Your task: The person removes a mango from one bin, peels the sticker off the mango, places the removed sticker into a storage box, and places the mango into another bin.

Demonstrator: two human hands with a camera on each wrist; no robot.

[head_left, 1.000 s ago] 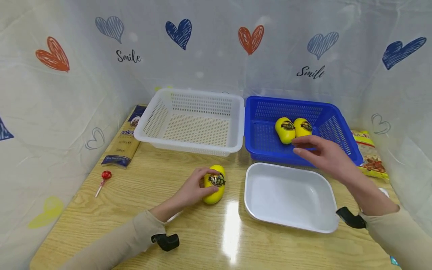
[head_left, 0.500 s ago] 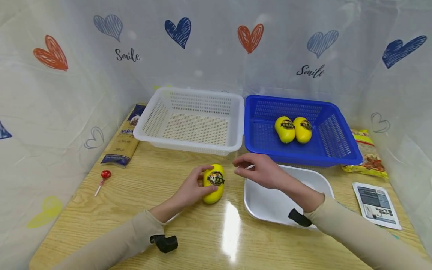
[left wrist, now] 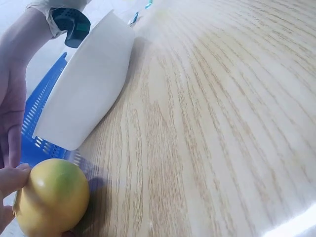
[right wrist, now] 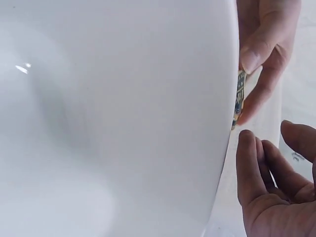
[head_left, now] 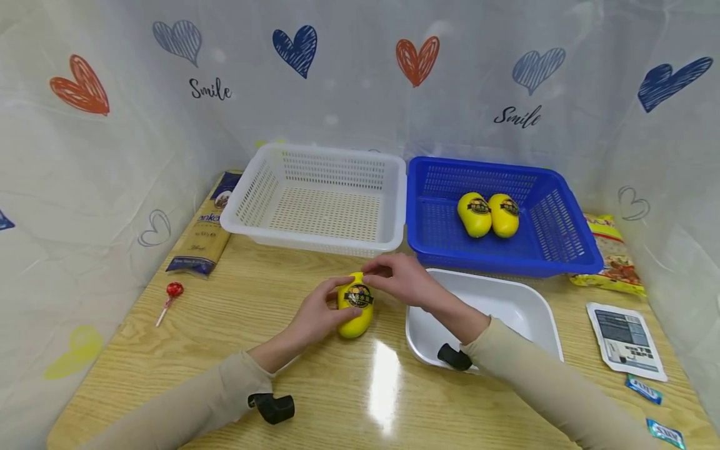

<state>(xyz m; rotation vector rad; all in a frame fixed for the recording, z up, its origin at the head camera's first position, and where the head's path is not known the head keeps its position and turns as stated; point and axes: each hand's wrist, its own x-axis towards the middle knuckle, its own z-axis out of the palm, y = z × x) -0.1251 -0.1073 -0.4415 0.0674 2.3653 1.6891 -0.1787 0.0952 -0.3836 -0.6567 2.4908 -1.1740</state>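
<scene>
On the wooden table, a yellow mango point(head_left: 355, 324) with a dark printed label lies in front of the person. The left hand point(head_left: 316, 314) grips it from the left, thumb low and fingers over the upper part. At its far end, the fingertips of the right hand point(head_left: 402, 279) come right up to the fruit, thumb and fingers parted in the right wrist view. The left wrist view shows the mango's rounded end point(left wrist: 60, 193), with a greenish patch. Two similar mangoes, the left one point(head_left: 475, 215) and the right one point(head_left: 504, 217), lie in the blue basket point(head_left: 568, 262).
A white tray point(head_left: 523, 306) stands under the right forearm, with a white basket point(head_left: 326, 215) behind. At left lie a pasta packet point(head_left: 198, 244) and a lollipop point(head_left: 175, 290). A yellow-red bag point(head_left: 610, 259), a white pouch point(head_left: 627, 340) and small blue packets point(head_left: 643, 389) sit at right.
The right hand has come from over the blue basket, leftward past the white tray, to the gripped mango's far end. The left hand and its mango have stayed in place.
</scene>
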